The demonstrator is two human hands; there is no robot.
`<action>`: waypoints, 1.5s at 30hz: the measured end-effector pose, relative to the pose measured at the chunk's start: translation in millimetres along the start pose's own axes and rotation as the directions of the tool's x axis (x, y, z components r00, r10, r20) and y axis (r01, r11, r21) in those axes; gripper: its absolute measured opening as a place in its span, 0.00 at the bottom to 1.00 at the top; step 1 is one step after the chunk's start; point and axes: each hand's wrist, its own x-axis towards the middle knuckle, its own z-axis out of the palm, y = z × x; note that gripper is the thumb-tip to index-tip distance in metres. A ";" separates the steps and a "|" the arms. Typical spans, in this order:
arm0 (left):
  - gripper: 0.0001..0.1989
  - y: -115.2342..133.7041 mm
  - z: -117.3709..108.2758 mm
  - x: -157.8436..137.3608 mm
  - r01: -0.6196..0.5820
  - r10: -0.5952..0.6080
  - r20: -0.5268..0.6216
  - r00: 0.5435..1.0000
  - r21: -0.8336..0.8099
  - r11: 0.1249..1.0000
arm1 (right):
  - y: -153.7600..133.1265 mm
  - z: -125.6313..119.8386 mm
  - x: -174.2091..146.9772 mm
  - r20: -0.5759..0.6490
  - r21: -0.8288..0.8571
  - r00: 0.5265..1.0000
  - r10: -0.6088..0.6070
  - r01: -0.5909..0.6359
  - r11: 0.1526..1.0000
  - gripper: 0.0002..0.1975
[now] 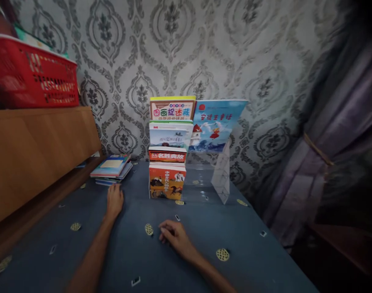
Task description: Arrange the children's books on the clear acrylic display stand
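At the left, my left hand (115,200) lies palm down on the table with its fingers stretched toward a small stack of books (111,167). Its fingertips are at the near edge of the lowest book; whether they touch is hard to tell. My right hand (175,236) rests nearer, loosely bent, with nothing visible in it. Beyond it stands a clear tiered book rack (221,175). In its left column are an orange book (166,183), a red-titled book (167,156), a pale landscape-cover book (170,136) and a yellow-topped book (172,109). A blue picture book (218,124) stands at the rack's upper right.
A dark blue cloth with pineapple prints covers the table (124,252). To the left, a wooden cabinet or headboard (42,150) carries a red plastic basket (36,75). Patterned wallpaper (137,57) rises behind, and a tied purple curtain (323,150) hangs at the right.
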 end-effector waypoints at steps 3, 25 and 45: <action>0.21 -2.8 -0.7 5.8 0.034 -0.033 -0.032 0.999 0.021 0.999 | 5.5 10.1 -3.3 -0.020 -0.078 0.999 -0.034 0.033 0.996 0.19; 0.24 -9.3 -32.3 90.7 -0.019 -0.049 0.196 0.979 0.326 0.945 | 1.7 5.5 -9.2 -0.010 -0.142 0.998 -0.054 0.052 0.989 0.17; 0.19 1.9 -55.7 109.6 -0.177 0.045 0.287 0.957 0.454 0.873 | -2.6 5.2 -12.6 0.006 -0.174 0.996 -0.086 0.086 0.981 0.16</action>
